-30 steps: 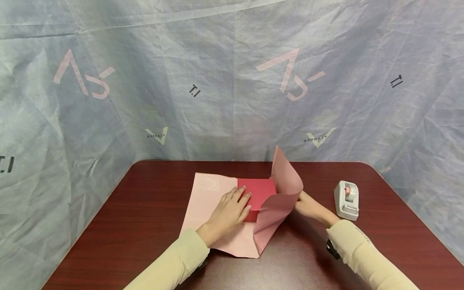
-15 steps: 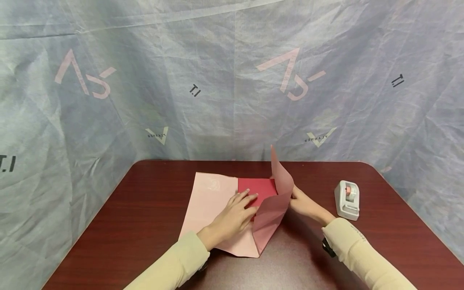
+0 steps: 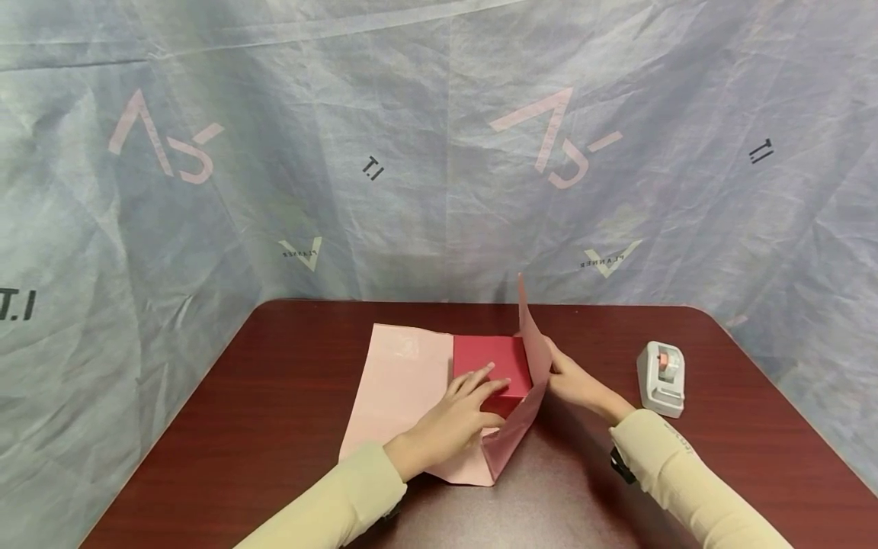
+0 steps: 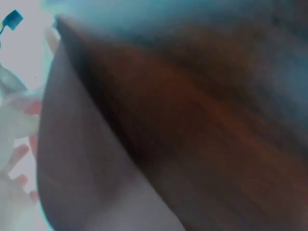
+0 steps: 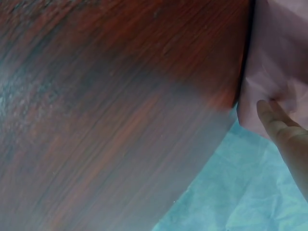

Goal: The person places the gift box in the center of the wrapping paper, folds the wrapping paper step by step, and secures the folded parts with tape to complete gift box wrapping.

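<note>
A red box [image 3: 480, 352] sits on a sheet of pink paper [image 3: 394, 389] near the middle of the table. My left hand [image 3: 449, 425] rests on the box's front part with its fingers spread. The paper's right side stands up along the box's right side. Behind that raised side is my right hand [image 3: 581, 387], its fingertips partly hidden there in the head view. In the right wrist view, extended fingers of the right hand [image 5: 285, 134] press on the outside of the pink paper [image 5: 274, 53]. The left wrist view is blurred, with the paper [image 4: 82, 154] up close.
A white tape dispenser [image 3: 661, 381] stands on the dark red wooden table [image 3: 274, 404], to the right of my right hand. Behind the table hangs a grey-blue printed cloth [image 3: 411, 213].
My left hand has slid rightward over the box. The paper's right side has come closer against the box and stands straighter, and my right hand has moved slightly left with it.
</note>
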### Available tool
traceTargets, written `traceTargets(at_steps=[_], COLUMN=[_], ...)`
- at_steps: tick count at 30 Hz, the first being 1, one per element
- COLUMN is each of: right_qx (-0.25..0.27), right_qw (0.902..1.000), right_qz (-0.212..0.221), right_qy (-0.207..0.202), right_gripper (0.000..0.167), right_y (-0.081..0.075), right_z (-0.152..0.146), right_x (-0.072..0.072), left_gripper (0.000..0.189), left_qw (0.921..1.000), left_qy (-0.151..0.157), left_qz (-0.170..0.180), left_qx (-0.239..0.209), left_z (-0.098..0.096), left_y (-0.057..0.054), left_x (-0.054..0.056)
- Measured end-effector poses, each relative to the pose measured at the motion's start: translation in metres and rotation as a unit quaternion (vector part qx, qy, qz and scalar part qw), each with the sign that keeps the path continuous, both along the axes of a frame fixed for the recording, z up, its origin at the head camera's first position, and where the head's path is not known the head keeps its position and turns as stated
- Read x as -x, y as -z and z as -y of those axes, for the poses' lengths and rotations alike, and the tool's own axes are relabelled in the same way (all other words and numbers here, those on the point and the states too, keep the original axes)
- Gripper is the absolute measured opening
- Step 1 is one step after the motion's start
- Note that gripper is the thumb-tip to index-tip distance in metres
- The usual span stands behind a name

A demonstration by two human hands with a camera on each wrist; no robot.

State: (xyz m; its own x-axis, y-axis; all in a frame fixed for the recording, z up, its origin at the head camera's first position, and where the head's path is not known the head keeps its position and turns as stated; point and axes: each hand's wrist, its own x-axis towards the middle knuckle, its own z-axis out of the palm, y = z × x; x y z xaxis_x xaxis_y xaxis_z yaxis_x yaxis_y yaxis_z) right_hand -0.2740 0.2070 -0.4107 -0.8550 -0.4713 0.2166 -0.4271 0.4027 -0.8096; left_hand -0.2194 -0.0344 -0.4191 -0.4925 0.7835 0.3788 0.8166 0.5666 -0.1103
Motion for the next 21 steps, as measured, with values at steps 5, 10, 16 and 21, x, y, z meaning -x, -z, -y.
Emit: traceTargets(at_steps=[5, 10, 16, 21], right_qx=[-0.004, -0.002, 0.013, 0.006], right_qw=[0.9999, 0.9997, 0.9994, 0.9992], right_qz=[-0.014, -0.019, 0.020, -0.004], right_qy=[-0.004, -0.012, -0.026, -0.038], right_gripper=[0.046, 0.049, 0.054, 0.057], right_y=[0.001, 0.001, -0.001, -0.001], right_z=[-0.002, 0.000, 0.002, -0.002], right_x=[-0.001, -0.002, -0.001, -0.003], left_gripper=[0.010, 0.011, 0.028, 0.048], left_qw=[0.9951, 0.9940, 0.9972, 0.9951], left_qy=[-0.042, -0.053, -0.046, -0.062], left_qz=[-0.072, -0.077, -0.012, 0.037], left_qx=[0.053, 0.058, 0.059, 0.067], left_z=[-0.007, -0.011, -0.012, -0.013], left_y=[0.008, 0.012, 0.009, 0.009], left_x=[0.002, 0.001, -0.011, -0.022])
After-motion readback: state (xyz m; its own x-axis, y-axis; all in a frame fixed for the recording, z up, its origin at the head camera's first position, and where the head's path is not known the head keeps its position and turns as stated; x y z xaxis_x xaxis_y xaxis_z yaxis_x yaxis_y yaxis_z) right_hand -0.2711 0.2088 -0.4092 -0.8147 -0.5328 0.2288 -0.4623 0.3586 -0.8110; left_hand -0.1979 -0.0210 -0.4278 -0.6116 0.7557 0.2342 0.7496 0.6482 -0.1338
